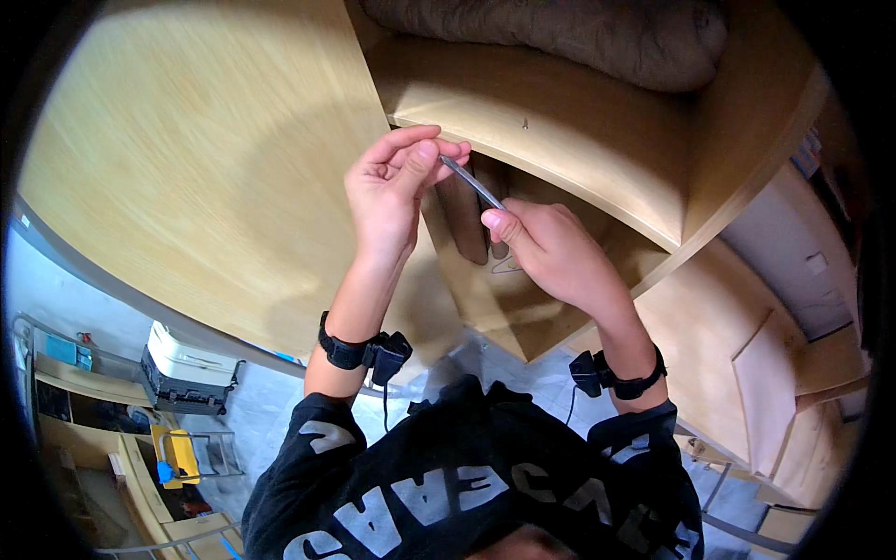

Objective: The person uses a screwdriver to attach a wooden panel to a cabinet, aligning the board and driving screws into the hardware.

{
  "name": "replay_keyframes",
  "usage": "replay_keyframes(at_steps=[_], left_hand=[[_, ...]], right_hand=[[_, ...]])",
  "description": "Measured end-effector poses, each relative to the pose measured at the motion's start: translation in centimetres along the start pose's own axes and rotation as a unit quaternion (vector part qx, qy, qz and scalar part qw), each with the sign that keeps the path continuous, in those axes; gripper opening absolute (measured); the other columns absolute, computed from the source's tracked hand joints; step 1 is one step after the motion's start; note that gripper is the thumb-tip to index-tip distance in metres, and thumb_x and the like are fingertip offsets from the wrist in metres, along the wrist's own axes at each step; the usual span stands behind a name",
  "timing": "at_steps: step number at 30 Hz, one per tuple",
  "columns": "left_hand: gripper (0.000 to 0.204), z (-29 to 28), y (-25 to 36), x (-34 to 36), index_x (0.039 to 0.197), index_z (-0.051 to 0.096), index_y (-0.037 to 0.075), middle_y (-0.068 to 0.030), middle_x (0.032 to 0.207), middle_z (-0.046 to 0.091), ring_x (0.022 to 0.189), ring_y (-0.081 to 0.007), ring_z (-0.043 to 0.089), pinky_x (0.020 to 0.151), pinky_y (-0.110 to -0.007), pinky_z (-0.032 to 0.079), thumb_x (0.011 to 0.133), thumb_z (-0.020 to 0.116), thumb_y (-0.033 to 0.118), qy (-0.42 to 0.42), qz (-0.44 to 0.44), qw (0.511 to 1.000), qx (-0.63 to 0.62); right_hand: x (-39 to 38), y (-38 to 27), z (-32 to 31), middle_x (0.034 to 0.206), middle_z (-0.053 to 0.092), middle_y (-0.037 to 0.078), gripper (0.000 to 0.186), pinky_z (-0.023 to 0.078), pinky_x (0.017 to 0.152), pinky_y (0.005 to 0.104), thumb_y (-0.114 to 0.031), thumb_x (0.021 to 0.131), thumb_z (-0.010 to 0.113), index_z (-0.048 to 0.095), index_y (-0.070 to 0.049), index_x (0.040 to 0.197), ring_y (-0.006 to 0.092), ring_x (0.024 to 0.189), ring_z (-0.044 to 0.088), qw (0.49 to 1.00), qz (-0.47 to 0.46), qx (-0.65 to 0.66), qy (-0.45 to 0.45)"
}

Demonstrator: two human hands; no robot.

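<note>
While a wooden panel (pixel 196 140) fills the upper left of the frame, a shelf (pixel 597 140) spans the upper centre, bearing a brown bundle (pixel 579 42) at the top and a small screw (pixel 525 123) nearer its front edge. That edge runs close behind both hands; below it, long brown objects (pixel 462 219) stand in a compartment, partly hidden by the hands and the screwdriver (pixel 476 185). Cases (pixel 191 369) sit on the floor at lower left. At the centre, the screwdriver slants from the right hand (pixel 555 250) up and left toward the left hand (pixel 397 177). The right fingers are curled closed around its rear end, thumb along it. Its tip meets the left thumb and fingertips, which are drawn close together, other fingers loosely bent; whether they pinch anything, I cannot tell.
</note>
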State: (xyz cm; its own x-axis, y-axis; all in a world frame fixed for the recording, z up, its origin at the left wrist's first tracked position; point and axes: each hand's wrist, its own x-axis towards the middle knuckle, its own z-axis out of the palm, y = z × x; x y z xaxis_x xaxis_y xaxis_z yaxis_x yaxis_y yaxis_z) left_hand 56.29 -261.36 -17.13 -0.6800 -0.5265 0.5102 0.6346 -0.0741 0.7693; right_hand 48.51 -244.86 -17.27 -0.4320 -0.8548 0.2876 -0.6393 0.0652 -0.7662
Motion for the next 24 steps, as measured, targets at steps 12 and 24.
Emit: replay_keyframes(at_steps=[12, 24], left_hand=[[0.018, -0.3, -0.4, -0.5, 0.101, 0.053, -0.003, -0.012, 0.088, 0.062, 0.087, -0.0235, 0.061, 0.085, -0.037, 0.049, 0.086, 0.053, 0.009, -0.043, -0.029, 0.989, -0.137], [0.016, -0.1, -0.4, -0.6, 0.098, 0.053, 0.002, -0.0071, 0.091, 0.061, 0.097, -0.0203, 0.056, 0.095, -0.037, 0.042, 0.087, 0.052, 0.013, 0.049, -0.103, 0.937, -0.33]], right_hand=[[0.8, 0.4, 1.9, 0.054, 0.048, 0.009, 0.033, 0.039, 0.052, 0.0304, -0.027, 0.09, 0.044, 0.054, 0.001, 0.075, 0.0161, 0.052, 0.048, 0.998, -0.033, 0.051, 0.0], [0.6, 0.5, 2.5, 0.054, 0.043, 0.003, 0.035, 0.036, 0.051, 0.0272, -0.029, 0.091, 0.044, 0.053, 0.0, 0.074, 0.0109, 0.052, 0.041, 0.993, -0.037, 0.113, 0.006]])
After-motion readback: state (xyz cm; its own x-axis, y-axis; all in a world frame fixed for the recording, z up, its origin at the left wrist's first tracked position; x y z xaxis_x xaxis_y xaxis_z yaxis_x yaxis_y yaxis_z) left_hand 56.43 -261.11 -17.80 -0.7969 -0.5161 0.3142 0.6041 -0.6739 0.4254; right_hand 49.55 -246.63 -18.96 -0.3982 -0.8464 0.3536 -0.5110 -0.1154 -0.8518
